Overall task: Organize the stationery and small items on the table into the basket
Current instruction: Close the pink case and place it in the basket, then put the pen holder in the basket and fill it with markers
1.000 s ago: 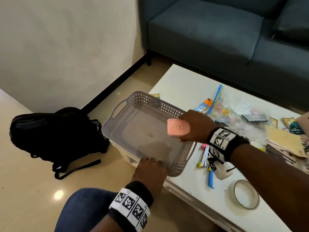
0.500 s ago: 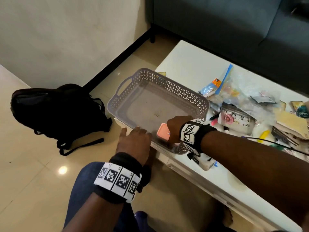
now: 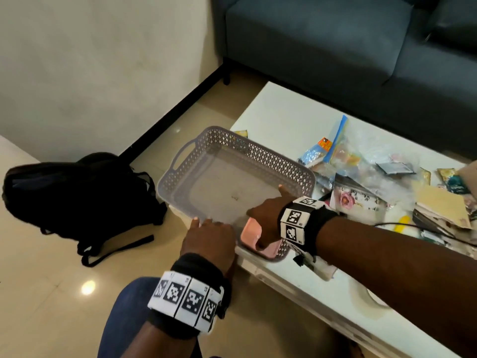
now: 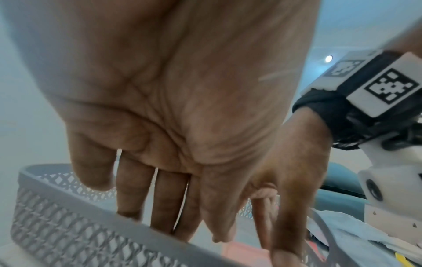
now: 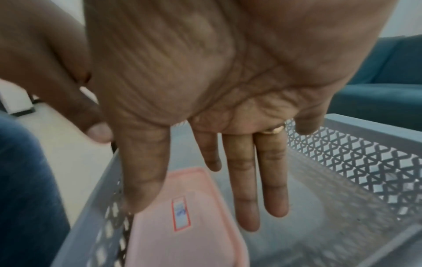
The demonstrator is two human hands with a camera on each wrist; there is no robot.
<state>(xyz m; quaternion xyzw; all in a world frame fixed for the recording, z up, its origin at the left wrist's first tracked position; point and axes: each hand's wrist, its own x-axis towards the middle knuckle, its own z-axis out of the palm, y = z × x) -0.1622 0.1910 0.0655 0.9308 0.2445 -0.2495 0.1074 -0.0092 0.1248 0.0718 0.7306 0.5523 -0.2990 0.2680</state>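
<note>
A grey lattice basket (image 3: pixel 247 147) sits on the left end of the white table (image 3: pixel 278 112). A flat pink box (image 3: pixel 251 232) lies inside it, in the near right corner. My right hand (image 3: pixel 265 215) hovers just over the box with straight fingers. In the right wrist view the right hand (image 5: pixel 194 213) holds nothing and the pink box (image 5: pixel 187 234) lies flat below it on the basket floor. My left hand (image 3: pixel 209 233) rests on the basket's near rim. In the left wrist view its straight fingers (image 4: pixel 160 202) reach over the rim (image 4: pixel 68 216).
Loose stationery, plastic bags (image 3: pixel 361 161), a floral box (image 3: pixel 353 200) and a tan envelope (image 3: pixel 438 205) crowd the table to the right of the basket. A black backpack (image 3: pixel 77 197) lies on the floor at left. A blue-grey sofa (image 3: pixel 335 47) stands behind the table.
My right hand brought the pink box down from above the basket into its near right corner and let go. The left hand stayed at the basket's near rim.
</note>
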